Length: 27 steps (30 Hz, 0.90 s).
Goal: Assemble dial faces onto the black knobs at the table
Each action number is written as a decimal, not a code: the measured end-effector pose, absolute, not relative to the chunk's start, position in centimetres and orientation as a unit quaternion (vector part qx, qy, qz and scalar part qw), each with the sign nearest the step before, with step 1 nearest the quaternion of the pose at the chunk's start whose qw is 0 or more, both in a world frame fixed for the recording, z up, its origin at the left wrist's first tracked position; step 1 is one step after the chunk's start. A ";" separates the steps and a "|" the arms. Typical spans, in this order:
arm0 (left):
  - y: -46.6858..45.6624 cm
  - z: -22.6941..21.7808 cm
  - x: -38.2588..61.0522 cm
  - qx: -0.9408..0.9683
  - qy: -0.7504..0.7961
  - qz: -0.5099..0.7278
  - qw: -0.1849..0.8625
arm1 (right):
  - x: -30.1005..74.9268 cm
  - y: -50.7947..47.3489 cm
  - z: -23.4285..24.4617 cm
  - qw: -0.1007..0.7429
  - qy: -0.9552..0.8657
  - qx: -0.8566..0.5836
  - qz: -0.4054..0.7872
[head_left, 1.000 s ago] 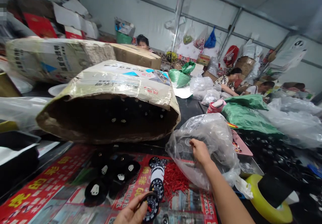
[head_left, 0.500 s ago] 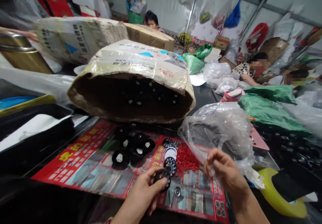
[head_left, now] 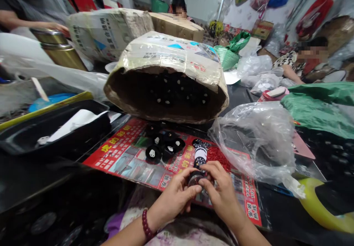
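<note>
My left hand (head_left: 177, 190) grips a small black round case (head_left: 195, 178) by its edge, thumb in front. My right hand (head_left: 221, 187) is on the case from the other side, thumb and fingers pressed to its rim. The case's face looks glossy; whether a separate clear cover lies on it I cannot tell. Just beyond my fingers, printed dial discs (head_left: 199, 162) lie in an overlapping row beside a heap of thin red pieces (head_left: 217, 155). Several black round parts with white centres (head_left: 153, 153) lie left of them on a red printed board (head_left: 110, 157).
A torn sack (head_left: 171, 56) opens towards me, with black parts inside. A clear plastic bag (head_left: 254, 131) and a yellow tape roll (head_left: 318, 209) are on the right. A black tray (head_left: 80, 128) and gold flask (head_left: 62, 52) stand left. Other people sit around the table.
My right hand has moved left from the clear bag to the round case in my left hand. Both hands now meet at it. The camera view has shifted left.
</note>
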<state>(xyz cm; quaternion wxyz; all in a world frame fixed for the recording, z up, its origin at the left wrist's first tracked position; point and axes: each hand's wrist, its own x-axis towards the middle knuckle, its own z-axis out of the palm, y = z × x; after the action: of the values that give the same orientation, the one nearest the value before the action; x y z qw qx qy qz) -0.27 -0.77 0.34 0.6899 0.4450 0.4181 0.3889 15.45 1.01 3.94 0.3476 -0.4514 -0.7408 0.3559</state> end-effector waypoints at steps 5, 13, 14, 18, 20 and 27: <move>-1.2 0.7 -0.5 0.555 0.427 0.432 0.568 | 15.9 0.4 3.4 0.304 -0.711 -0.445 0.452; -1.3 0.6 0.0 0.582 0.442 0.440 0.521 | 14.9 -0.5 3.0 0.362 -0.634 -0.482 0.485; -1.4 0.5 -0.2 0.585 0.449 0.437 0.515 | 14.8 -0.4 2.8 0.362 -0.632 -0.476 0.493; -1.4 0.4 -0.6 0.636 0.465 0.412 0.458 | 14.8 0.2 2.5 0.338 -0.657 -0.435 0.515; -1.2 0.5 -0.5 0.669 0.465 0.389 0.431 | 14.9 0.4 2.4 0.318 -0.678 -0.424 0.509; -1.2 2.0 -6.8 0.702 0.455 0.258 0.483 | 18.3 -0.3 1.7 0.287 -0.712 -0.487 0.417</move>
<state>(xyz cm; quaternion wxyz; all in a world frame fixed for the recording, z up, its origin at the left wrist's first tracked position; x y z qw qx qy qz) -6.79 -1.24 2.00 0.4834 0.7021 0.4549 0.2578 18.35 -0.31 1.72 0.2871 -0.4866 -0.7119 0.4172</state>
